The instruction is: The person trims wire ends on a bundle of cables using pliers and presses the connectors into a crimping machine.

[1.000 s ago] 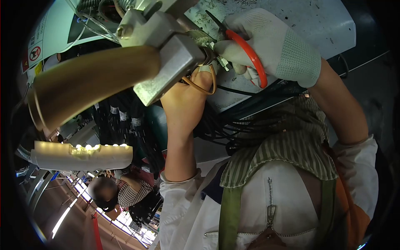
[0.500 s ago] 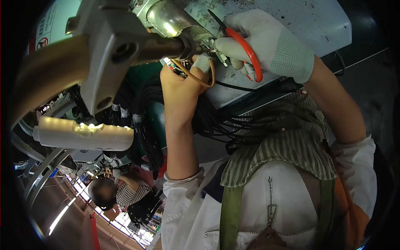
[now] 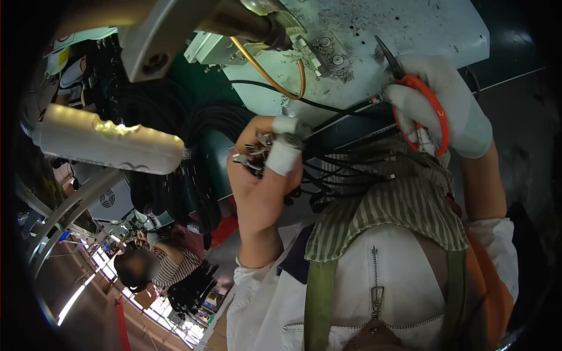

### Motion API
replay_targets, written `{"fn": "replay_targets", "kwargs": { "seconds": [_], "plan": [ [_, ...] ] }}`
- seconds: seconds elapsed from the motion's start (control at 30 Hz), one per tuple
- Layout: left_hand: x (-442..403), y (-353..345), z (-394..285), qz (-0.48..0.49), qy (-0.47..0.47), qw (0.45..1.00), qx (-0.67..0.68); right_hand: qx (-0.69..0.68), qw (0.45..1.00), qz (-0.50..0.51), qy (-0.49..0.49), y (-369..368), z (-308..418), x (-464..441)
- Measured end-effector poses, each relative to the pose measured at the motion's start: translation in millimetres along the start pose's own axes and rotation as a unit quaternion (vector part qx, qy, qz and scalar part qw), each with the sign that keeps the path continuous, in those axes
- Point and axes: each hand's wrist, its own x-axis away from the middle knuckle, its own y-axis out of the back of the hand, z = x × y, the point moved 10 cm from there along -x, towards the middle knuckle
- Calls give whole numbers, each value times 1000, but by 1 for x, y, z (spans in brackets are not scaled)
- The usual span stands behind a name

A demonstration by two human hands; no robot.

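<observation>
My left hand (image 3: 263, 164), with white tape around its fingers, is closed around a bunch of small metal connectors (image 3: 253, 159) near the table's front edge. The fingertips are blurred. To the right, my gloved right hand (image 3: 451, 96) grips red-handled scissors (image 3: 443, 117), their dark blades pointing up and left. By its fingertips is the end of a black cable (image 3: 328, 107); whether they pinch it I cannot tell. Several more black cables (image 3: 351, 169) lie across my striped apron (image 3: 392, 225). A metal fixture (image 3: 310, 55) sits under the machine's spindle, apart from both hands.
The pale worktop (image 3: 404, 23) carries scattered metal scraps. A machine arm (image 3: 170, 35) and a brown tube (image 3: 263, 70) overhang its left part. A white lamp (image 3: 111, 140) and bundled black cables (image 3: 202, 175) are at the left. Another person (image 3: 175, 269) sits farther off.
Both hands have drawn away from the fixture under the spindle. The left moved down toward me with the connectors; the right moved right and down with the scissors.
</observation>
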Motion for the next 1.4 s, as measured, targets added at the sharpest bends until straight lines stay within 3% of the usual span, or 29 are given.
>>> {"fn": "replay_targets", "kwargs": {
  "seconds": [0.07,0.1,0.2,0.3,0.53,0.63,0.67,0.7,0.73,0.83,0.9,1.07,1.13,1.23,1.33,1.4],
  "plan": [
    [-1,-19,-8,-6,-29,990,-140,-41,998,34,13,-6,-3,3],
    [-4,-30,-16,6,-99,972,-211,-59,995,61,62,-10,6,6],
    [-2,-35,-12,-4,-57,978,-199,-76,991,67,84,-15,11,10],
    [2,-34,-19,-15,-109,966,-234,-75,991,60,92,-17,13,12],
    [4,-34,-20,-31,-109,969,-218,-75,993,80,34,-22,9,14],
    [1,-33,-17,-11,-91,970,-226,84,990,-21,111,-10,18,15],
    [0,-34,-15,7,-88,969,-232,240,946,-133,171,3,32,21],
    [0,-36,-14,25,-83,967,-238,386,863,-239,222,8,52,31],
    [0,-37,-13,26,-83,967,-238,263,928,-197,177,8,48,33],
    [-4,-48,-4,56,-29,972,-226,230,931,-37,281,-37,75,40],
    [-5,-52,-6,63,-24,975,-212,256,913,-64,311,-44,83,41],
    [-5,-37,1,58,4,987,-153,165,954,-9,250,-50,78,29],
    [-4,-38,2,101,-20,980,-169,142,954,-20,262,-53,82,30],
    [-8,-40,1,88,-7,981,-173,140,964,-46,223,-46,74,26],
    [-7,-44,2,116,-12,978,-172,135,956,22,258,-50,58,22],
    [-8,-41,-7,98,-49,977,-181,131,968,14,212,-45,45,15]
  ]
}}
